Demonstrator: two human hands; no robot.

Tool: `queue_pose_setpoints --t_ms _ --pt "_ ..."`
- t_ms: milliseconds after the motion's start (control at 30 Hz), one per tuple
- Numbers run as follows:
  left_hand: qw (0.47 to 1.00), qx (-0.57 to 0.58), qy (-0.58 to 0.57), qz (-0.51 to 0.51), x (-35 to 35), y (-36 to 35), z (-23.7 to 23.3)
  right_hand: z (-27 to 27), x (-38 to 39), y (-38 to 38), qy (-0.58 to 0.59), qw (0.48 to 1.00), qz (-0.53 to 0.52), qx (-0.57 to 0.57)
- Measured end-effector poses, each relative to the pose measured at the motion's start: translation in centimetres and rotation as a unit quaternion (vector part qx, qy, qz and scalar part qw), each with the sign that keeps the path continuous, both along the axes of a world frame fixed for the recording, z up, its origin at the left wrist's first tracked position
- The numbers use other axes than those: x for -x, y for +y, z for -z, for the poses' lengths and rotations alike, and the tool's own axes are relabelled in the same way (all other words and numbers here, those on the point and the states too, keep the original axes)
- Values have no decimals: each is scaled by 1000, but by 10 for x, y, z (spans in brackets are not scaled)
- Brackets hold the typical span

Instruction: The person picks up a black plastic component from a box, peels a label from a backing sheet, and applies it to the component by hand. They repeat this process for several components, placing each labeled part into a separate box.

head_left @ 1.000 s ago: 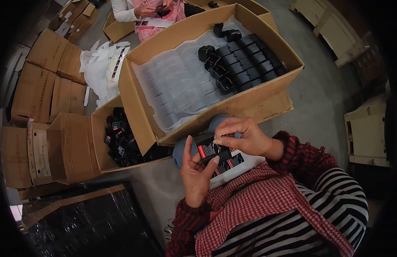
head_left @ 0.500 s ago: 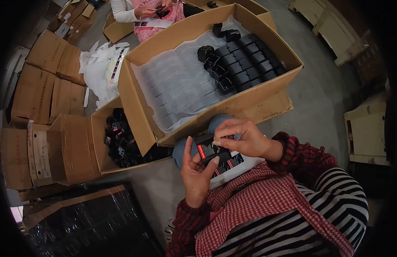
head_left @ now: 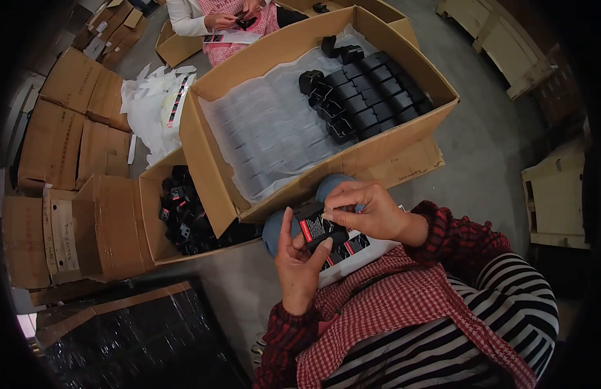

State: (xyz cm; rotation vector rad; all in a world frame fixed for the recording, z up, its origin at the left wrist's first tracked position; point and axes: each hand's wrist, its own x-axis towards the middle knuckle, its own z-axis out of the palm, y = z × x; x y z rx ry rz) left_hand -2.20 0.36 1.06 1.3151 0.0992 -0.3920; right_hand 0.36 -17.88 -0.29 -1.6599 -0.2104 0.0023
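In my left hand [head_left: 297, 272] is a black plastic part [head_left: 307, 211], held above my lap with the thumb on its near side and the index finger pointing up. A black sticker with a red band and white print [head_left: 312, 227] lies against the part's face. Thumb and forefinger of my right hand [head_left: 373, 211] are pinched together at the sticker's upper right edge. Under both hands, a white sheet of similar stickers [head_left: 378, 249] rests across my lap, partly covered by them.
A large cardboard box [head_left: 216, 188] stands before my knees, holding rows of black parts [head_left: 371, 91] beside translucent wrapping [head_left: 261, 123]. Lower left, another box [head_left: 149, 214] contains jumbled black parts. Across from me sits a person in a checked apron [head_left: 268, 23]. Stacked cartons [head_left: 54, 142] line the left.
Both my hands keep nearly the same pose around the part and sticker. The view shifts very slightly; the person opposite moves their hands a little.
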Motion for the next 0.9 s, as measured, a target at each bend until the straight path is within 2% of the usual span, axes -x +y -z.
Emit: queue_pose_setpoints --t_ms 200,400,500,700,767,800,867,900 --pt "1000 20 5 -6 1 0 -1 -1 0 5 -11 1000 17 11" --pt "999 35 33 -23 0 -1 -3 -1 -1 3 -43 999 -14 17" --pt "999 29 21 -28 0 -2 -2 -4 -2 2 -34 999 -27 -16" --pt "999 18 19 -22 -1 -3 -1 -2 -1 1 -59 998 -24 7" --pt "1000 -8 12 -22 -1 -1 4 5 1 1 -212 976 -7 44" --pt "999 -33 5 -22 -1 -1 7 5 2 2 -211 976 -9 44" --pt "999 -36 -9 -26 -2 -2 9 4 5 4 -362 926 -24 102" --pt "999 -41 -24 -27 -3 -3 10 3 4 3 -361 926 -27 103"
